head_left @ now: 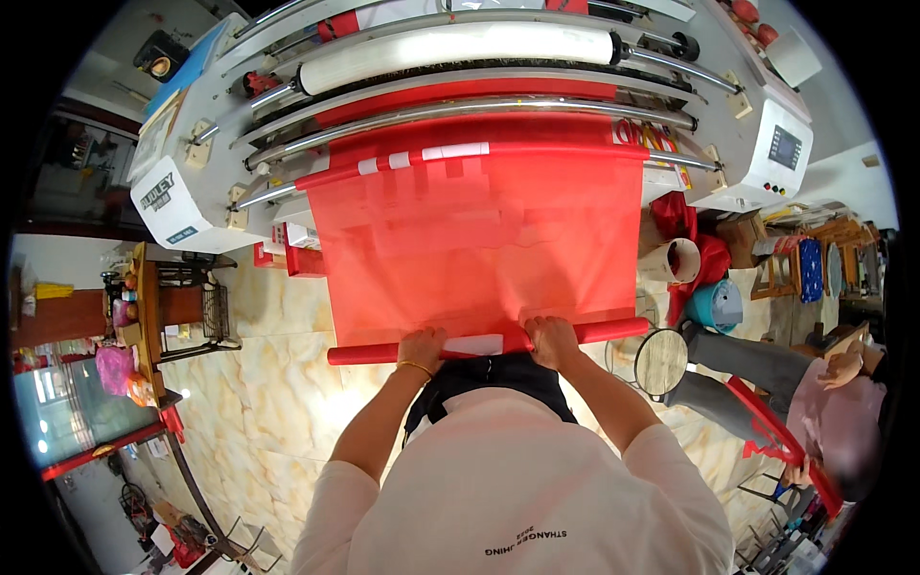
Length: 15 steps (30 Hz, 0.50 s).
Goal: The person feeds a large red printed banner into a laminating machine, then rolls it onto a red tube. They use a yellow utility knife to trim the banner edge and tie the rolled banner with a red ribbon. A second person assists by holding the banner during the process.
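A wide sheet of red material (422, 249) stretches from a steel bar on a large roller machine (179, 198) down to my waist. Its near end is wound into a long red roll (613, 332) lying crosswise in front of me. My left hand (422, 348) is wrapped round the roll left of its middle. Right of the middle, my right hand (552, 341) grips it too, fingers curled over the top. A pale patch (475, 345) shows on the roll between my hands. Whether the material is cloth or film I cannot tell.
Above the sheet runs a thick white roller (460, 57). A round stool (661, 362) stands close on my right, beside a seated person (805, 393) holding red strips. Farther right is a teal bucket (714, 307). A wooden table (147, 316) stands at the left.
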Tool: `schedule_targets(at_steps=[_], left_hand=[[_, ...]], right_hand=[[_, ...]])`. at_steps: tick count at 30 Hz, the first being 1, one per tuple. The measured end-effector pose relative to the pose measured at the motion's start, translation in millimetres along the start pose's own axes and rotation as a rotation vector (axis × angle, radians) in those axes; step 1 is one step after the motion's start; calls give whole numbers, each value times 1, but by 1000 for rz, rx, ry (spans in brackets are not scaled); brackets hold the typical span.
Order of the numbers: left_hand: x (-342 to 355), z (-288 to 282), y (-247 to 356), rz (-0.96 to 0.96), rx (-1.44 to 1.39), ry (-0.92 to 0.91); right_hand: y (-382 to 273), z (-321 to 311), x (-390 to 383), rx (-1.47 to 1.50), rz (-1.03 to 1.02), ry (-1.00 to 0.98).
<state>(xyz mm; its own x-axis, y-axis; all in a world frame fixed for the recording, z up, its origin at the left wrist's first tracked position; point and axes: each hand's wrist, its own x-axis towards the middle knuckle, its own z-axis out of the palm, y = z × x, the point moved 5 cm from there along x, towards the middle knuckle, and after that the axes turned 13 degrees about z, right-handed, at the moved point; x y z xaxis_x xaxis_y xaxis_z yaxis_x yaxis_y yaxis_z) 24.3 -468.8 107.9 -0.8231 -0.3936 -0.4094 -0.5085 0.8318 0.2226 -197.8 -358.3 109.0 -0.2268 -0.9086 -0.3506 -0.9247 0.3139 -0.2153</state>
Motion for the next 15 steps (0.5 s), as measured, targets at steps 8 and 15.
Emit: schedule_targets(at_steps=[8, 15], left_hand=[[-53, 39, 15, 42, -72, 207], [-117, 17, 46, 83, -156, 409]], right_hand=[[-22, 22, -63, -80, 54, 235], [-35, 15, -108, -146, 78, 203]])
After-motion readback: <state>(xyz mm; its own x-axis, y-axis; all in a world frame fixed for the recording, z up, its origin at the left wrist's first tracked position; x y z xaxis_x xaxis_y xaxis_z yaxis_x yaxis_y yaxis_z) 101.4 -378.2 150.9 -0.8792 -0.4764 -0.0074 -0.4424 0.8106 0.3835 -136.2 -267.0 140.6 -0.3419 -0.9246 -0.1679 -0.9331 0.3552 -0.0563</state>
